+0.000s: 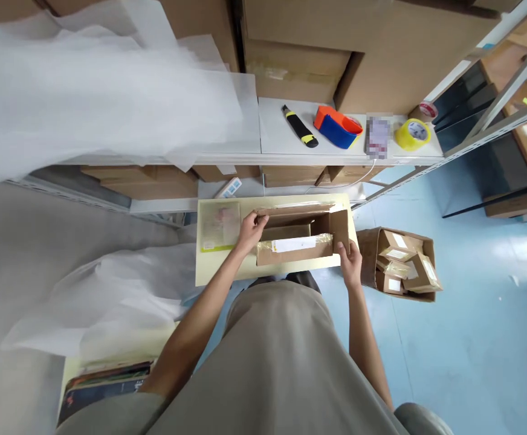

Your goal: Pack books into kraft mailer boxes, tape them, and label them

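Note:
An open brown cardboard box (297,238) lies on a small pale yellow table (227,272), with a white label and clear tape on its near flap. My left hand (249,229) grips the box's left end flap, fingers curled over its edge. My right hand (349,260) holds the right end flap, fingers closed on the cardboard. A clear plastic sleeve (220,226) with a yellow-green edge lies flat on the table, left of the box.
On the white shelf (277,136) behind lie a black-yellow utility knife (300,125), an orange-blue tape dispenser (338,127) and a yellow tape roll (413,133). A carton of small parcels (402,263) stands on the blue floor at right. White foam sheets (100,96) hang left.

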`<move>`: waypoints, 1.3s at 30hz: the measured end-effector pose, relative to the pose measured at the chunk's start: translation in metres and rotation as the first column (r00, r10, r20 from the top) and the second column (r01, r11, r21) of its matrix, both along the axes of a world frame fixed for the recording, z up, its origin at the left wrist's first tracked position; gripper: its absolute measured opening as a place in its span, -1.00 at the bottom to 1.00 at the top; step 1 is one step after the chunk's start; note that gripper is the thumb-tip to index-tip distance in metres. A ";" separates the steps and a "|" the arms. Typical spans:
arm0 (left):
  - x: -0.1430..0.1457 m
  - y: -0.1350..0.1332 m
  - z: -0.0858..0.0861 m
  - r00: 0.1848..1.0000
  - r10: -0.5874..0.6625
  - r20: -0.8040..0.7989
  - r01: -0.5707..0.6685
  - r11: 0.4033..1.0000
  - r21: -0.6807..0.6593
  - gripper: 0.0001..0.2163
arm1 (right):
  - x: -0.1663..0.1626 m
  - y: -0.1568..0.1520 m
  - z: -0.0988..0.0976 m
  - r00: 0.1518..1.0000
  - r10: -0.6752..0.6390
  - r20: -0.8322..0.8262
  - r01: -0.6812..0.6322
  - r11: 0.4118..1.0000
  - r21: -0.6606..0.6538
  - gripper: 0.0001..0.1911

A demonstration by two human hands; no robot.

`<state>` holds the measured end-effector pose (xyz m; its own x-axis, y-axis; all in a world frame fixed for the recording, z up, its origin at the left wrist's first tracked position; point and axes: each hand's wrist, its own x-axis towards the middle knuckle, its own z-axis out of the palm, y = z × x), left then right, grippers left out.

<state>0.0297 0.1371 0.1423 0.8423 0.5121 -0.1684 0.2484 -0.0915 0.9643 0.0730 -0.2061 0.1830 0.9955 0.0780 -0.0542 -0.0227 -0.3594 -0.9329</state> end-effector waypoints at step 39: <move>-0.101 -0.108 0.061 0.916 0.015 -0.401 0.069 0.979 0.192 -0.33 | 0.081 -0.009 0.004 0.974 0.166 -0.154 -0.165 0.986 0.016 -0.50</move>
<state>-0.0709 0.0292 0.2038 0.7400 0.5478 -0.3903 0.6027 -0.2824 0.7463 0.1539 -0.2150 0.1872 0.9484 0.2413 -0.2055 -0.1067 -0.3675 -0.9239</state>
